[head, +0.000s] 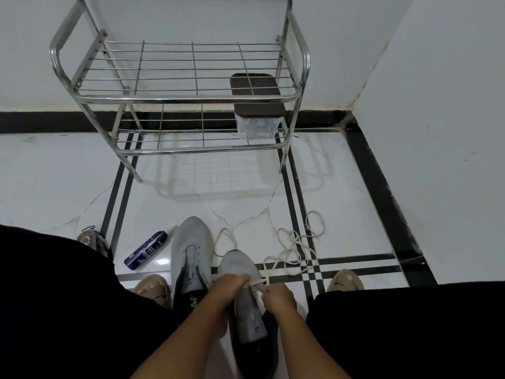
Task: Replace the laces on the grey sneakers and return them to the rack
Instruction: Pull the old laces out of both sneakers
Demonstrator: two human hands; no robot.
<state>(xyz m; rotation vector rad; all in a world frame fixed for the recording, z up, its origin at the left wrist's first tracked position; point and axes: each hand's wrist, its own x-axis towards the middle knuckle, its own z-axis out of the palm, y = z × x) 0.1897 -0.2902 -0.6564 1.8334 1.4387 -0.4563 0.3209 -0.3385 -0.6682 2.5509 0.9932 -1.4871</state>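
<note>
The person sits on the floor with two grey sneakers between the knees. The right sneaker [247,305] is in work: the left hand [228,288] grips its front part near the lowest eyelets, and the right hand [277,298] pinches a white lace [258,283] just at the tongue, so both grips are closed on something. I cannot tell if the lace is going in or coming out, but it passes only through the eyelets nearest the toe.

The left sneaker [191,258] lies just beside, on the floor, and shows no lace. A loose tangle of white lace [296,247] lies on the tiles to the right, well apart from the hands. A dark blue packet [146,250] rests left of the sneakers. The metal rack [188,98] stands further off by the wall, with a lidded plastic box [257,116] on its lower shelf.

To do this step well, I think the left hand should keep the shoe steady and hold the eyelet row open, while the right hand feeds the lace tip straight and flat, without a twist. Both ends should come out equal before going to the next pair of eyelets. The loose tangle could catch under the shoe, so better to keep it aside.
</note>
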